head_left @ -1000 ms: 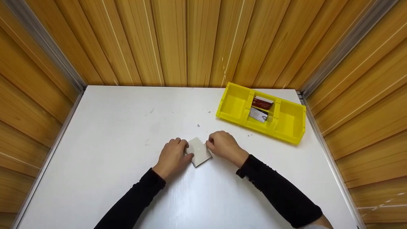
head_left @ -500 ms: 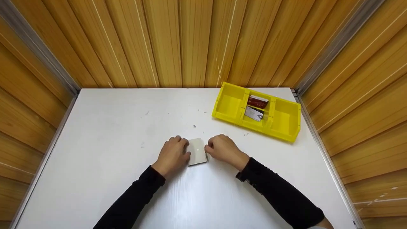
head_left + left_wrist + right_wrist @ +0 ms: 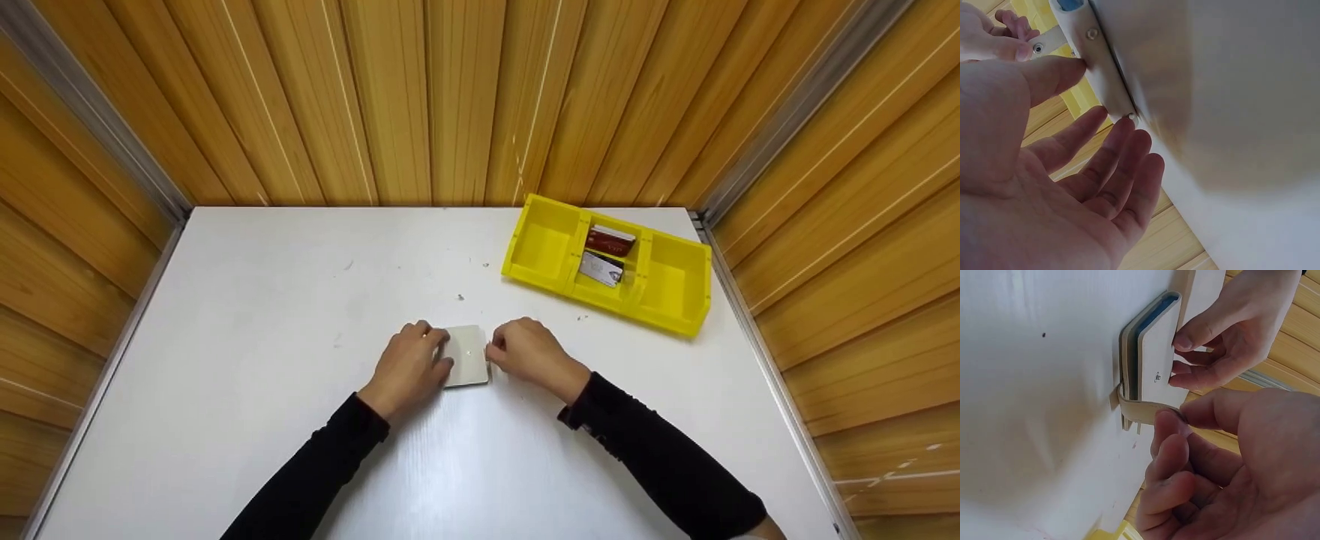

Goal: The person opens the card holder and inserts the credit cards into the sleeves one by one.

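A cream card wallet [image 3: 468,358] lies on the white table between both hands. Its strap [image 3: 1143,411] curves up from the side facing the right hand, and a metal snap stud [image 3: 1157,376] shows on the cover. The left hand [image 3: 407,367] rests thumb and fingertips along the wallet's left edge, its fingers loosely bent in the left wrist view. With thumb and index finger, the right hand [image 3: 529,351] pinches the strap's free end; its other fingers are curled. Something blue [image 3: 1154,312] shows between the wallet's covers.
Behind and to the right stands a yellow three-part tray [image 3: 600,300]. Its middle compartment holds a dark red card [image 3: 610,241] and a silver-grey card [image 3: 601,268]. Wood-patterned walls [image 3: 390,97] enclose the table [image 3: 262,300] at the back and sides.
The wallet has turned from a slanted position to nearly straight between the hands. The right hand keeps its pinch at the strap side, and the left hand stays at the left edge.
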Motion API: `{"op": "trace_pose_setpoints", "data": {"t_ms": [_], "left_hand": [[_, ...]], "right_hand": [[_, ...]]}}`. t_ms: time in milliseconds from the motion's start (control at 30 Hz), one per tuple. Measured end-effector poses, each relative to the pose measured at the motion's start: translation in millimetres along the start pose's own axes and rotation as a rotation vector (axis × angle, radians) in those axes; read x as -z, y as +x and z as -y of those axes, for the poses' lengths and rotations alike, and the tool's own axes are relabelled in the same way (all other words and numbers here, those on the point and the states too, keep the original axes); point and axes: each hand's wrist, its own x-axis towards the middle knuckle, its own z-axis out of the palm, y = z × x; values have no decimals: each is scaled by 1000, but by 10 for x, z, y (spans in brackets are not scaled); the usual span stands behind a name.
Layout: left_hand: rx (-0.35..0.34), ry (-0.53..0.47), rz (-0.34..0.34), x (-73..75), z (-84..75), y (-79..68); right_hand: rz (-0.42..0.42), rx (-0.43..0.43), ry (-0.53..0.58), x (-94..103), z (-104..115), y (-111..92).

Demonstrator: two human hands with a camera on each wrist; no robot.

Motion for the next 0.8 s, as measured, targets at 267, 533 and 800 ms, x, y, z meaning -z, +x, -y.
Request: {"op": "trace_pose_setpoints", "data": {"t_ms": [267,533,800], "left_hand": [[-5,-6,0,-5,11,-52],[-17,-4,-12,-7,-1,-61],[-38,0,-23,-20,2,-54]], "right_hand": [[11,31,-59,16,91,102],[14,77,-126,-40,181,174],[10,192,-284,-218,242,206]]}}
